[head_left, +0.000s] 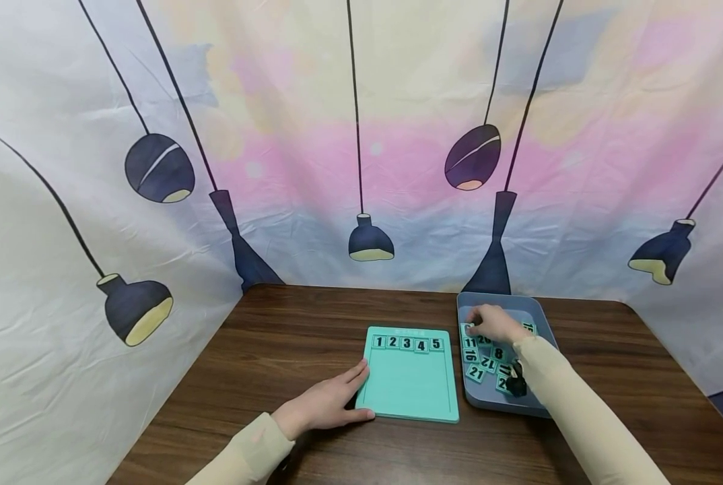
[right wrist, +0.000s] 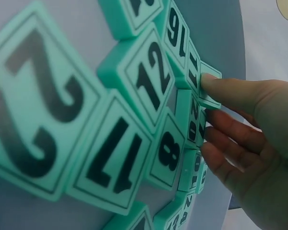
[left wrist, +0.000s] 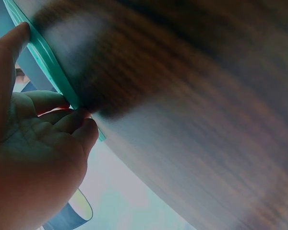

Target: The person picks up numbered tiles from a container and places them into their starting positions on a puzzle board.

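Observation:
In the head view, a mint-green board (head_left: 407, 389) lies on the table with tiles numbered 1 to 5 in a row along its top; the 4 tile (head_left: 421, 346) sits slightly lower. My left hand (head_left: 328, 402) rests against the board's near left corner, fingers along the left side and thumb at the front edge. Inside the grey-blue tray (head_left: 507, 403), my right hand (head_left: 496, 323) pinches a green number tile (right wrist: 211, 101) between thumb and fingers; its number is hidden. Near those fingers lie the 11 tile (right wrist: 193, 67) and 20 tile (right wrist: 194, 125).
Several more tiles lie loose in the tray, among them the 12 tile (right wrist: 151, 79), the 8 tile (right wrist: 168, 152) and the 21 tile (head_left: 476, 372). The brown wooden table (head_left: 295, 323) ends at a hanging cloth (head_left: 301, 162) printed with lamps.

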{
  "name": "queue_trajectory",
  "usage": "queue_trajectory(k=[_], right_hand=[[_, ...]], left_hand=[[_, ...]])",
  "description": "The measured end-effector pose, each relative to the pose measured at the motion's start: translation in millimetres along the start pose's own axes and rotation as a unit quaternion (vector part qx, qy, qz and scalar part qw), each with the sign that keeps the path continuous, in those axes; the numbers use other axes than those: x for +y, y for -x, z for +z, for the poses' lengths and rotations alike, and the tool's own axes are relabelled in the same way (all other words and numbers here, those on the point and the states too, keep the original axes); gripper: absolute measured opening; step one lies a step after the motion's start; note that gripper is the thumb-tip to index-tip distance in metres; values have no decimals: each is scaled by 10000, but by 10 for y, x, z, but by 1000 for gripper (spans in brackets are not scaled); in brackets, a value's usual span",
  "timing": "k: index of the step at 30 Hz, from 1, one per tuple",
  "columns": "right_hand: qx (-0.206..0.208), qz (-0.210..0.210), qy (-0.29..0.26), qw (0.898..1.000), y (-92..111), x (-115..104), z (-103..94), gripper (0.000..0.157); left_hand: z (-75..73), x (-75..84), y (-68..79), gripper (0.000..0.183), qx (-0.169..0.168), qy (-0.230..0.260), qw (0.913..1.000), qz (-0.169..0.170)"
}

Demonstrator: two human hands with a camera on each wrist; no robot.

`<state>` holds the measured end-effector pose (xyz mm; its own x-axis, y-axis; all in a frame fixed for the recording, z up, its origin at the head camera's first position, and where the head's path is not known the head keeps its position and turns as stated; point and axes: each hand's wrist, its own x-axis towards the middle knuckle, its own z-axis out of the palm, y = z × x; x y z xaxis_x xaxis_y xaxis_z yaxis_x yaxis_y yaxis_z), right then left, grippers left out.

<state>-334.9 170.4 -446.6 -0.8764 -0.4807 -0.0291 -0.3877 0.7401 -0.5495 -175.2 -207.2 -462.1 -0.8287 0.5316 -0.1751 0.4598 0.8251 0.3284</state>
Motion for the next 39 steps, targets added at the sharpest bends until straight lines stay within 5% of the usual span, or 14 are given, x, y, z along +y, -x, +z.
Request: queue_trajectory(k=[27,39], right_hand=[[539,-516,-676,9949,174,40,-76,21],[662,-131,-1297,9893,186,-148,-291,28]], left_hand=[[17,-19,-9,91,-37,114,9999,54],[-6,9,-5,90,23,182,9998,-11]])
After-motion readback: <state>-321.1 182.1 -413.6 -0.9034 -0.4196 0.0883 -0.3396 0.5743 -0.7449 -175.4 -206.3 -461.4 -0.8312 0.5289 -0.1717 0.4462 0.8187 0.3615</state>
